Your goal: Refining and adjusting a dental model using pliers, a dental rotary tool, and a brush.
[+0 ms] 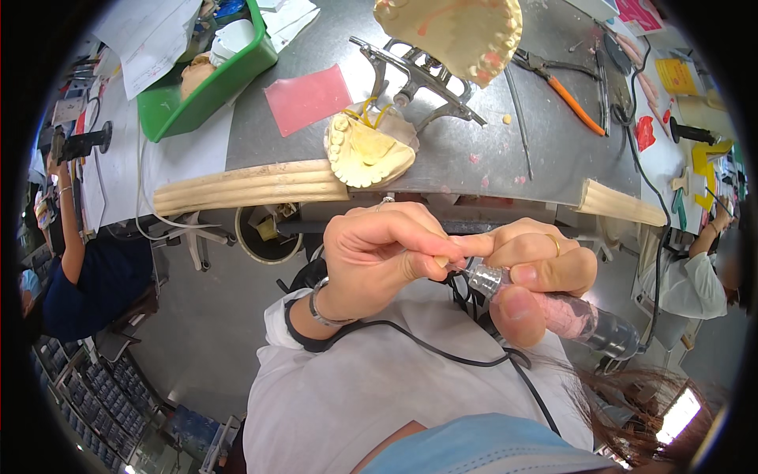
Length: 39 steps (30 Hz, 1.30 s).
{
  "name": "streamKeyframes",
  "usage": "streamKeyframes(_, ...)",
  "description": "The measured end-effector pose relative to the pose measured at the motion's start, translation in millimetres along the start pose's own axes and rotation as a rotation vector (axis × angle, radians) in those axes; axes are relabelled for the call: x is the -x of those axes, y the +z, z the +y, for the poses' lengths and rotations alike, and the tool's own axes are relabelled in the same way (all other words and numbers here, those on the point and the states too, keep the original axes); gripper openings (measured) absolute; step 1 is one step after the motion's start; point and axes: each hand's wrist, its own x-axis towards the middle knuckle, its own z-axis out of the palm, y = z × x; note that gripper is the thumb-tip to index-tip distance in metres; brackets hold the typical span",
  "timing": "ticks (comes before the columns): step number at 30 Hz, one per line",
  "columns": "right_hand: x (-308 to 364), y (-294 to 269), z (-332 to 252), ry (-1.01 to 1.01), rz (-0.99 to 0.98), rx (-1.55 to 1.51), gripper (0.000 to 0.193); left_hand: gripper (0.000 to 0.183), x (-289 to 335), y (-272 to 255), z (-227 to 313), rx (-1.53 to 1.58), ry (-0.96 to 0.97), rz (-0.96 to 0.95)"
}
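My left hand [387,249] pinches a small ivory-coloured artificial tooth [441,261] between thumb and fingertips. Wrapped in my right hand [541,265] is a corded rotary handpiece [584,320], silver at the nose with pink wrapping round its body. Its thin bur points left at the tooth; whether they touch is too small to tell. The fingertips of both hands meet in front of my chest. Beyond them, a cream dental cast [371,154] with a row of teeth rests at the bench edge, close to a metal articulator [418,79] that carries another cast [458,35].
A pink wax sheet [308,99] lies left of the articulator, near a green bin [209,87] of scraps. Orange-handled pliers [572,103] and a thin metal tool [519,122] lie to the right. Wooden strips [253,188] line the bench edge. Black cord [442,351] crosses my lap. People sit at both sides.
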Motion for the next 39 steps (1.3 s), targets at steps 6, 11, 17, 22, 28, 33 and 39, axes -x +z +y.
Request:
streamKeyframes(6, -0.9, -3.0, 4.8, -0.044, -0.040, 0.022, 0.021, 0.021, 0.7, 2.5, -0.4, 0.036, -0.015, 0.031)
streamKeyframes(11, -2.0, -1.3, 4.9, -0.052, -0.038, 0.018, 0.020, 0.016, 1.0, -4.1, -7.3, 0.060, 0.050, -0.019)
streamKeyframes(17, -1.5, 0.5, 6.0, -0.045, -0.026, -0.007, 0.020, 0.014, 1.8, -6.1, -9.8, 0.112, 0.096, -0.061)
streamKeyframes(22, -1.5, 1.7, 6.9, -0.059, -0.015, -0.001, 0.020, 0.012, 2.4, -5.6, -8.8, 0.123, 0.080, -0.052)
streamKeyframes(28, -0.5, 5.9, 8.2, -0.059, 0.037, 0.008, 0.018, 0.013, 3.4, -6.5, -10.3, 0.117, 0.067, -0.029)
streamKeyframes(33, -0.2, 8.5, 10.3, -0.074, 0.081, -0.011, 0.017, 0.013, 3.9, -6.7, -11.5, 0.139, 0.055, -0.019)
streamKeyframes(39, 0.6, 10.1, 13.3, -0.095, 0.095, -0.017, 0.018, 0.022, 3.8, 0.2, -3.5, 0.077, -0.044, 0.050)
